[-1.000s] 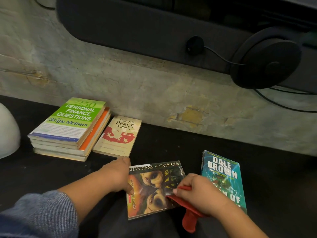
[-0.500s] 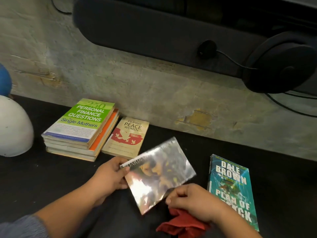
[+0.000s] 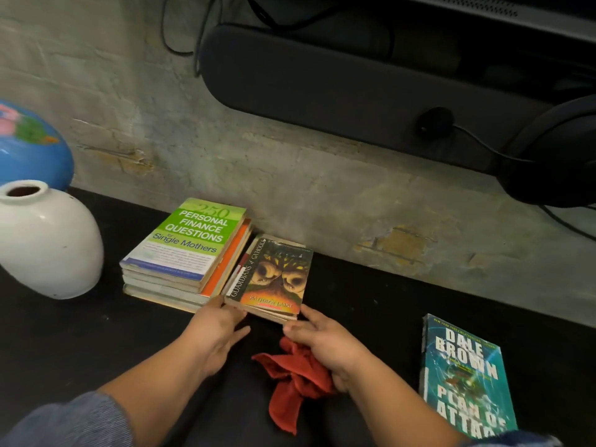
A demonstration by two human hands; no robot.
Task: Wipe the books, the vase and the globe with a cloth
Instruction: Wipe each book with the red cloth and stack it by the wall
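Owl-cover paperback [image 3: 274, 279] is settling on the small pile, both hands at its near edge.
It's lying flat on a thin tan book [image 3: 277, 317], just right of the book stack [image 3: 193, 243], against the far wall. It's looking light and bendy, with a glossy cover that's likely slippery, so pinching across the spine or a corner seems safest. The left hand [image 3: 219, 330] is reaching in with fingers fairly straight, tips touching the near-left corner and gripping nothing. The right hand [image 3: 322, 343] is bunching the red cloth [image 3: 293, 379] under curled fingers, one fingertip nudging the near-right corner. The teal paperback [image 3: 464, 375] is waiting on the bench [image 3: 371, 301] at near right; the vase [image 3: 48, 243] and globe [image 3: 32, 146] are sitting far left.
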